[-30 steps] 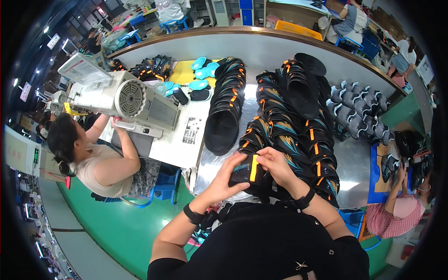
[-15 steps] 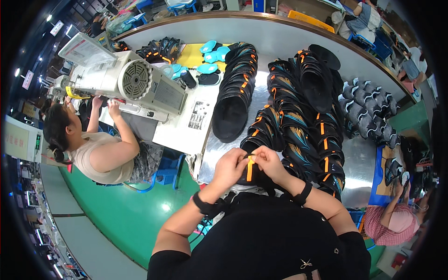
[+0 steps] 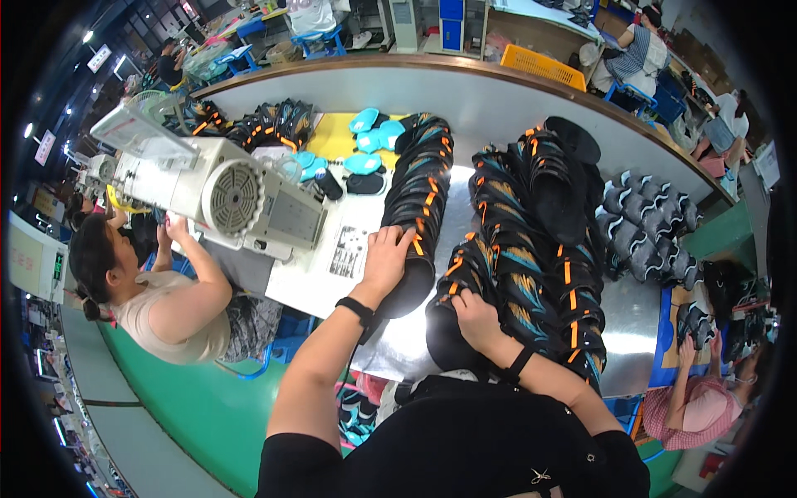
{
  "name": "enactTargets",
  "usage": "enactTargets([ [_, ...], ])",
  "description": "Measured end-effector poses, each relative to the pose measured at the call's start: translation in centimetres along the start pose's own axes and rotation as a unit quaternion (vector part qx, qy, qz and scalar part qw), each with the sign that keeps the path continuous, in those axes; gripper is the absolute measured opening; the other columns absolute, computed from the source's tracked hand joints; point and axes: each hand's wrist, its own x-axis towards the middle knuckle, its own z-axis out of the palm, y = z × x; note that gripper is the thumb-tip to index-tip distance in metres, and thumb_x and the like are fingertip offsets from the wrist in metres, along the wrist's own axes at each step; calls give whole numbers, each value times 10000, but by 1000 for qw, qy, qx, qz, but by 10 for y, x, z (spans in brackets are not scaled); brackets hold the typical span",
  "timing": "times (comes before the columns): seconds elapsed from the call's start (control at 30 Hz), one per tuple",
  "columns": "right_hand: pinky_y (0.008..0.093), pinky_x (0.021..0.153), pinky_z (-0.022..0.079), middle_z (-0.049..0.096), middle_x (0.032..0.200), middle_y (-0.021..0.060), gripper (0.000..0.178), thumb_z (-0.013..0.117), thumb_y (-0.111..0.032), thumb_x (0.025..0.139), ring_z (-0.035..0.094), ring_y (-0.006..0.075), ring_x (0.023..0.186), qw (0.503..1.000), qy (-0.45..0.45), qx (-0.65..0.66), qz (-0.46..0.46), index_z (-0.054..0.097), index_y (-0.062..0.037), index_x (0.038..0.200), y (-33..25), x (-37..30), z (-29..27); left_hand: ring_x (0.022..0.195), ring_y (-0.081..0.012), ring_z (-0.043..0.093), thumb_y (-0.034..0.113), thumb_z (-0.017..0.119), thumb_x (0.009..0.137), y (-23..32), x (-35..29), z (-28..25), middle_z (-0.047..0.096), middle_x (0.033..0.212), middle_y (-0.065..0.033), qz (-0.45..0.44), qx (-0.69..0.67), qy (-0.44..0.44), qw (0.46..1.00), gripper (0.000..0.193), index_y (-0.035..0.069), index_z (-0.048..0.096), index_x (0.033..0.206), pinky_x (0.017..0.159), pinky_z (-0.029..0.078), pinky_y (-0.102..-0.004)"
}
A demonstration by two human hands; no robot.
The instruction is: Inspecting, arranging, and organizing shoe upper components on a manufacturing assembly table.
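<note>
My left hand (image 3: 387,261) reaches forward onto the near end of a long row of nested black shoe uppers (image 3: 425,170) with orange tabs. Its fingers are bent over the edge of the front upper (image 3: 407,292), whose dark sole side faces me. Lower and to the right, my right hand (image 3: 477,322) has its fingers curled on the collar of another black upper (image 3: 448,336), the nearest of a shorter stack. Part of that upper is hidden under the hand. Both wrists wear black bands.
More rows of black uppers with blue-orange patterning (image 3: 523,249) lie to the right on a metal tabletop (image 3: 635,349). Beyond them are grey uppers (image 3: 647,220). At left stands a sewing machine (image 3: 241,199), with a co-worker (image 3: 170,307) seated at it. Turquoise pieces (image 3: 378,137) lie behind.
Both hands have parted from the orange strip they pinched together near my body. The left has moved forward to the left row; the right rests on the near upper. The view has tilted up.
</note>
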Motion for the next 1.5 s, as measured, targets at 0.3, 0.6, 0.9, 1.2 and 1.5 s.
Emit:
enactTargets([
  [0.3,411,795,529,548,1063,161,361,649,-27,724,608,361,939,963,-91,237,85,581,-23,1079,-9,-26,-33,1189,-316,497,-23,571,781,-50,42,74,474,1359,-161,-147,10,27,989,787,182,293,1488,894,446,-423],
  [0.6,414,946,482,553,1225,219,505,629,-24,707,555,409,1110,941,-122,305,75,516,12,1198,-11,-20,-41,1329,-373,350,196,762,729,-47,24,-3,388,1421,-165,-11,-10,-29,999,832,177,358,1456,1073,309,-502],
  [0.9,291,652,472,582,1145,124,610,702,-43,735,560,192,721,906,-165,381,88,440,-45,1285,-29,-29,-77,914,-99,592,173,635,924,79,-105,-34,678,974,-5,-353,-648,-189,648,194,14,676,1029,849,450,-251],
  [1.2,183,489,382,546,688,-34,162,612,-153,943,487,30,567,708,-252,592,290,601,-38,1057,-38,-13,-77,870,-56,575,42,633,889,114,-135,-67,634,883,17,-332,-720,-127,596,104,48,628,993,804,436,-205],
  [1.5,179,482,370,544,659,-32,70,618,-103,918,481,27,539,755,-240,575,206,597,-39,937,-44,-7,-56,742,-162,590,35,638,830,120,-144,-57,591,782,-86,-260,-416,-38,871,99,14,568,897,616,430,-291],
])
